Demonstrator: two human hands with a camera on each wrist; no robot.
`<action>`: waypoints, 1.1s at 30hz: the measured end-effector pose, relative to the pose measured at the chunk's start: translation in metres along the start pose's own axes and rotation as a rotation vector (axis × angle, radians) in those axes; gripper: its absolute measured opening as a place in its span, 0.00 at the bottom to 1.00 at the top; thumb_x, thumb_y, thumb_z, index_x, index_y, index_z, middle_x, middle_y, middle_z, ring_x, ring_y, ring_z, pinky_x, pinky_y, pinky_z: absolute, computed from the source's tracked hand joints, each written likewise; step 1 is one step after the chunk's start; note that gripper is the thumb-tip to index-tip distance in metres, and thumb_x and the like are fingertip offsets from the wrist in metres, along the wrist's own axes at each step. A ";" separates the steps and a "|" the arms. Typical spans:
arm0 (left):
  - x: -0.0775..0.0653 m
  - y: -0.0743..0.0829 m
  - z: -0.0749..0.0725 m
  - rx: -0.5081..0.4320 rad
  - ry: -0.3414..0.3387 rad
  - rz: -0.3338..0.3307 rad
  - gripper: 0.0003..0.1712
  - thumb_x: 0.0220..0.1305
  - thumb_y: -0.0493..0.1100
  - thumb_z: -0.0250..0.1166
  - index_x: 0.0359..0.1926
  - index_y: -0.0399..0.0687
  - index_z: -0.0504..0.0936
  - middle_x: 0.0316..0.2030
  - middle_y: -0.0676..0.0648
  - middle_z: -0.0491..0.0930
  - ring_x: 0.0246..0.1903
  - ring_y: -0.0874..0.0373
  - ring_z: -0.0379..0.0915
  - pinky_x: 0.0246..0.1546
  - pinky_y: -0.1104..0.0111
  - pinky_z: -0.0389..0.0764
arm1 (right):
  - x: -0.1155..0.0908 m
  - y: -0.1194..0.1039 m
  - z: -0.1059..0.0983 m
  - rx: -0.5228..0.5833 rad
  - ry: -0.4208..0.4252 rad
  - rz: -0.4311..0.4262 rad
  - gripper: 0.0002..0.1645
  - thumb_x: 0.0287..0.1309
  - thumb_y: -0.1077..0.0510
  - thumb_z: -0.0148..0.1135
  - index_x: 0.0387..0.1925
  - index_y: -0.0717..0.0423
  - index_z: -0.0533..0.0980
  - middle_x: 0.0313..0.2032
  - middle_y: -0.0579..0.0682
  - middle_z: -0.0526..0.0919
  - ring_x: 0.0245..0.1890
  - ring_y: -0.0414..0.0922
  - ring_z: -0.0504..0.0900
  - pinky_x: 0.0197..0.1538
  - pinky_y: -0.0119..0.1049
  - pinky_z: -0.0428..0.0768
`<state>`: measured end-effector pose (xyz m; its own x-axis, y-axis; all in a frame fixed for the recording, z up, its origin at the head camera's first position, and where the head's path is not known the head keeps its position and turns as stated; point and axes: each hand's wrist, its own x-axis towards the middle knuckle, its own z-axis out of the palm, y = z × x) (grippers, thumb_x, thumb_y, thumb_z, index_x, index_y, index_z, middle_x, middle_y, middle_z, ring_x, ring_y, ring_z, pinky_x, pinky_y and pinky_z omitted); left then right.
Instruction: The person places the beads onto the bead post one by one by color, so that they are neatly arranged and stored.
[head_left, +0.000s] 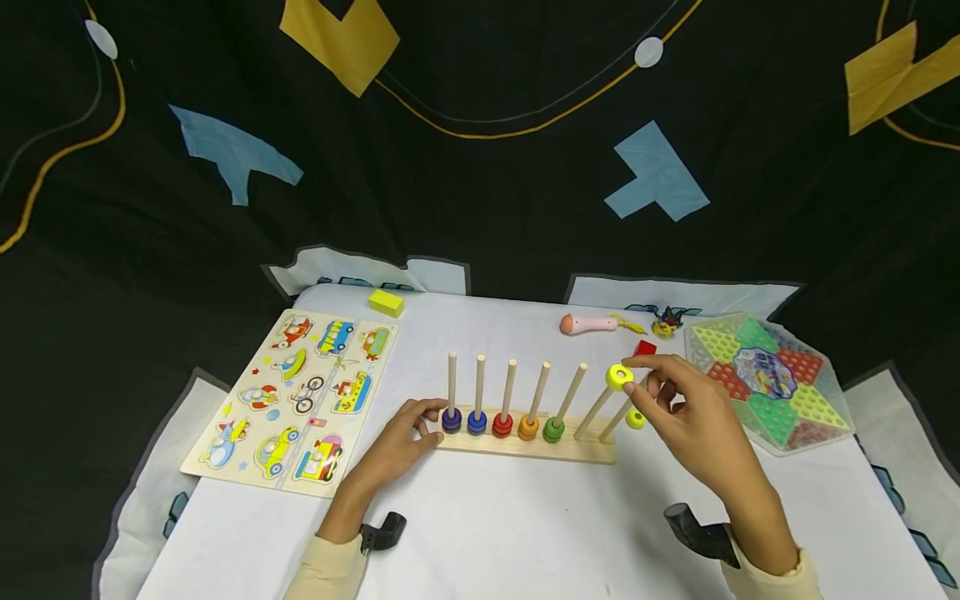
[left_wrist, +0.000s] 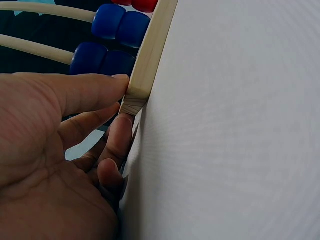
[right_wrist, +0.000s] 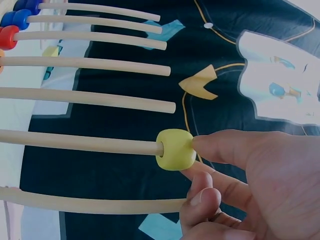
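Note:
A wooden peg stand (head_left: pixel 517 444) with a row of upright pegs lies across the white table. Purple, blue, red, orange and green beads sit low on its first pegs from the left. My left hand (head_left: pixel 401 442) grips the stand's left end, the thumb against the wooden base (left_wrist: pixel 146 65) near the blue beads (left_wrist: pixel 107 22). Between thumb and fingertips, my right hand (head_left: pixel 693 417) pinches a yellow bead (right_wrist: pixel 176 150). The tip of the second peg from the right enters the bead's hole. Another yellow bead (head_left: pixel 636 418) lies behind the right hand, partly hidden.
On the left lies a picture puzzle board (head_left: pixel 288 400), with a yellow block (head_left: pixel 386 302) behind it. A pink toy microphone (head_left: pixel 588 324), a small figure (head_left: pixel 666 323) and a red block (head_left: pixel 645 347) are at the back right. Far right is a clear hexagonal box (head_left: pixel 772 383).

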<state>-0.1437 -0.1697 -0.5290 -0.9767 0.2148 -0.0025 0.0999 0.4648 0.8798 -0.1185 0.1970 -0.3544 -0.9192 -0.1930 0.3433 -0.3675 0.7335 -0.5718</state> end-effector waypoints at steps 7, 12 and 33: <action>0.001 0.002 -0.001 0.009 0.002 0.002 0.28 0.57 0.32 0.66 0.60 0.45 0.74 0.43 0.46 0.72 0.35 0.58 0.67 0.40 0.65 0.70 | -0.002 0.002 -0.002 0.011 0.012 0.021 0.15 0.61 0.53 0.63 0.50 0.44 0.78 0.27 0.43 0.70 0.25 0.39 0.70 0.27 0.29 0.71; 0.002 0.001 -0.001 0.012 0.005 0.000 0.28 0.57 0.32 0.66 0.60 0.45 0.74 0.42 0.47 0.72 0.35 0.59 0.67 0.40 0.66 0.70 | -0.002 0.003 -0.001 -0.014 -0.015 0.023 0.15 0.60 0.52 0.63 0.50 0.44 0.78 0.27 0.43 0.70 0.26 0.40 0.72 0.27 0.30 0.72; -0.001 0.000 0.001 -0.009 0.014 -0.005 0.28 0.57 0.32 0.66 0.60 0.45 0.74 0.43 0.47 0.72 0.35 0.59 0.67 0.39 0.67 0.70 | -0.005 0.001 0.003 -0.106 0.010 -0.001 0.17 0.59 0.49 0.65 0.50 0.39 0.79 0.25 0.44 0.67 0.24 0.40 0.66 0.24 0.32 0.64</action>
<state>-0.1429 -0.1689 -0.5297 -0.9798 0.2002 0.0003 0.0939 0.4582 0.8839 -0.1151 0.1968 -0.3587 -0.9171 -0.1880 0.3516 -0.3513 0.7979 -0.4898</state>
